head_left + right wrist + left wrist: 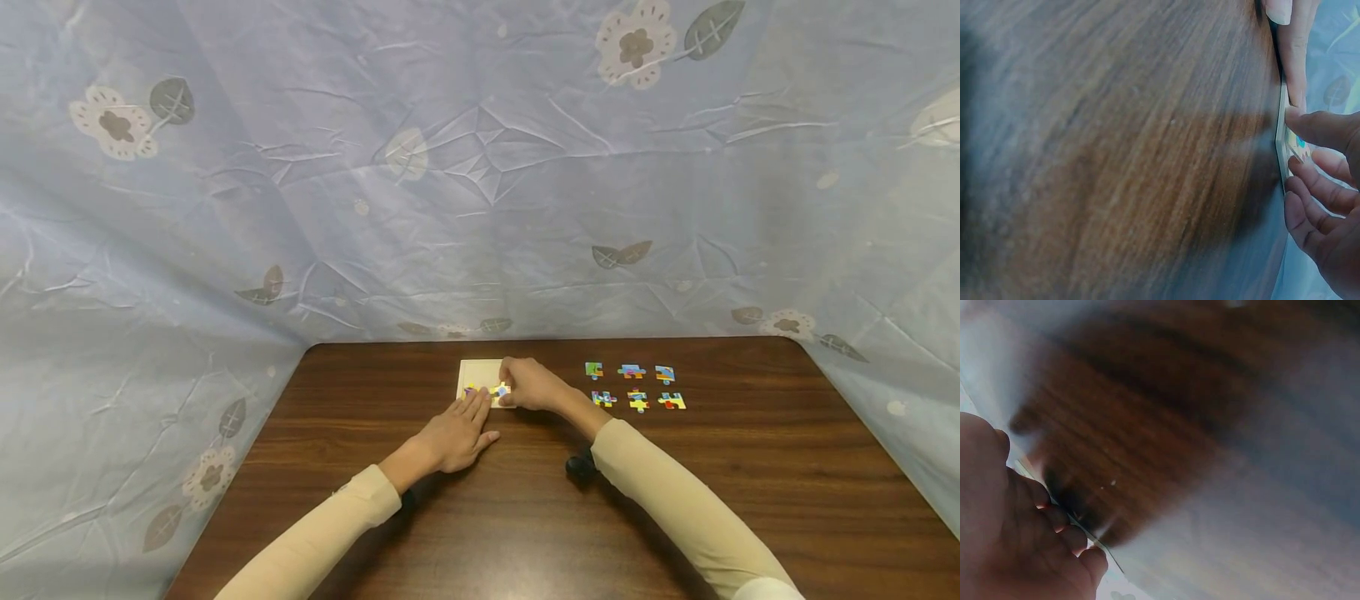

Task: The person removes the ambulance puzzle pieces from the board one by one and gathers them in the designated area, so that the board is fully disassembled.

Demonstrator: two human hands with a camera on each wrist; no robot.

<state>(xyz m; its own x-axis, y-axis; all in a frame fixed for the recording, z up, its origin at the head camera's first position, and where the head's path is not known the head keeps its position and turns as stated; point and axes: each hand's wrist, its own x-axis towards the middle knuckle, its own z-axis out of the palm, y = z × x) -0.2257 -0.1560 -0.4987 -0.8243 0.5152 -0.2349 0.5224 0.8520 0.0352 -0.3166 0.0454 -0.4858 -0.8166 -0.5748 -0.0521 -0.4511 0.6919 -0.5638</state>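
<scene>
A pale, square, shallow puzzle tray [477, 371] lies near the far side of the table, with colourful jigsaw pieces along its front part. My left hand [452, 435] rests with straight fingers on the tray's front edge and the pieces there; its fingertips partly cover them. At the tray's front right corner, my right hand [531, 385] pinches a jigsaw piece [503, 390] between thumb and fingers. In the right wrist view that piece [1299, 149] shows as a thin tilted edge between thumb and fingers. The left wrist view shows the left hand [1029, 537] from the palm side, somewhat blurred.
Several loose jigsaw pieces [637, 400] lie in two rows right of the tray, beyond the right forearm. The brown wooden table [525, 517] ends at a hanging patterned cloth [480, 250]. A black device [580, 467] sits beneath the right wrist.
</scene>
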